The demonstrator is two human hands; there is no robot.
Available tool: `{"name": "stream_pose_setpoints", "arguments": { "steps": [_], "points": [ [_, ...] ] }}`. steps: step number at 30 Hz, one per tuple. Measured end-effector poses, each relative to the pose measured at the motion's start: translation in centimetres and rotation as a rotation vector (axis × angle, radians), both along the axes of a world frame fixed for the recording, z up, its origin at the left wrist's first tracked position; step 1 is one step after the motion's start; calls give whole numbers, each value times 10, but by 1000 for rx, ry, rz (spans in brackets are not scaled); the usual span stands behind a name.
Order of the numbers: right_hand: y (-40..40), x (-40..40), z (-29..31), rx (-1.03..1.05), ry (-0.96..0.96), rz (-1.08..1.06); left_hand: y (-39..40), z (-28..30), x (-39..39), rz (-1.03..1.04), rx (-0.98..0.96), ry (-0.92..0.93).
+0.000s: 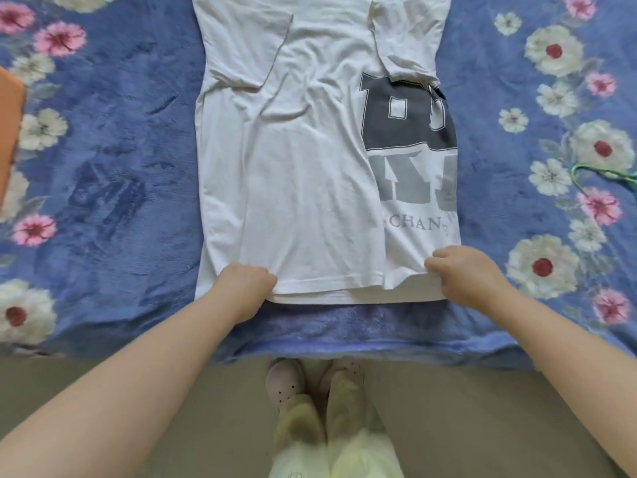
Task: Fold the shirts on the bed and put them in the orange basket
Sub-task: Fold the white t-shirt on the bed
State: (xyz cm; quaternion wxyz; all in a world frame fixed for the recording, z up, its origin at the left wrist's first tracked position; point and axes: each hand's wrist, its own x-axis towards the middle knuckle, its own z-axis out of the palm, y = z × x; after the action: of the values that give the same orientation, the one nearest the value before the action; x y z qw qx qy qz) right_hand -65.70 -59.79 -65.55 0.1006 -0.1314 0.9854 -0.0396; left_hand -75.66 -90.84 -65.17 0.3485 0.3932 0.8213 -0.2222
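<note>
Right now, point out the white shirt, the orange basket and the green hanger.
white shirt [293, 188]: head view, plain folded-over panel left of the print.
orange basket [10, 132]: head view, the corner showing at the left edge.
green hanger [593, 171]: head view, the curved wire at the right edge.

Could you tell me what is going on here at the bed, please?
A person is folding a white T-shirt spread on a blue floral blanket. Both side panels are already folded inward. The left hand and right hand each grip the bottom hem. An orange basket shows at the left edge.
</note>
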Motion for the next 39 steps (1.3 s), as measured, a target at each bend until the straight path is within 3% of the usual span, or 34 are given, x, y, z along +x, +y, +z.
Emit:
{"name": "stream_pose_setpoints", "arguments": {
  "steps": [4, 6, 9, 11, 13, 15, 20, 23, 26, 29, 31, 35, 37, 39],
  "points": [
    [28, 19, 22, 139, -111, 23, -1, 10, -2, -56, -148, -56],
    [27, 21, 35, 383, -364, -12, -1, 13, -2, -51, -198, -90],
    [22, 25, 29, 531, -593, -110, -5, 12, 3, -13, -168, -81],
    [13, 29, 24, 548, -571, -174, -12, 8, 8, 46, -116, -56],
    [9, 34, 10, 562, -384, -214, -21, 1, 12, 118, -47, 5],
    [7, 41, -6, 432, -259, -238, -31, -5, 14, 205, 6, 122],
    [4, 38, -10, 470, -239, -271, -52, -12, 15, 297, -35, 339],
    [15, 45, -15, 352, -197, -281, -65, -13, 8, 273, -119, 324],
    [21, 41, -13, 335, -137, -187, -70, -6, 4, 175, -234, 185],
    [21, 42, -7, 327, -217, -192, -70, 2, 6, 194, -293, 113],
    [12, 43, 4, 532, -347, -171, -73, 4, 8, 226, -301, 104],
    [6, 49, 11, 653, -519, -305, -80, -4, 13, 259, -337, 77],
    [2, 52, 3, 633, -417, -284, -80, -9, 16, 297, -335, 91],
    [-3, 50, -1, 722, -518, -294, -80, -17, 17, 340, -327, 103]
  ]
}}
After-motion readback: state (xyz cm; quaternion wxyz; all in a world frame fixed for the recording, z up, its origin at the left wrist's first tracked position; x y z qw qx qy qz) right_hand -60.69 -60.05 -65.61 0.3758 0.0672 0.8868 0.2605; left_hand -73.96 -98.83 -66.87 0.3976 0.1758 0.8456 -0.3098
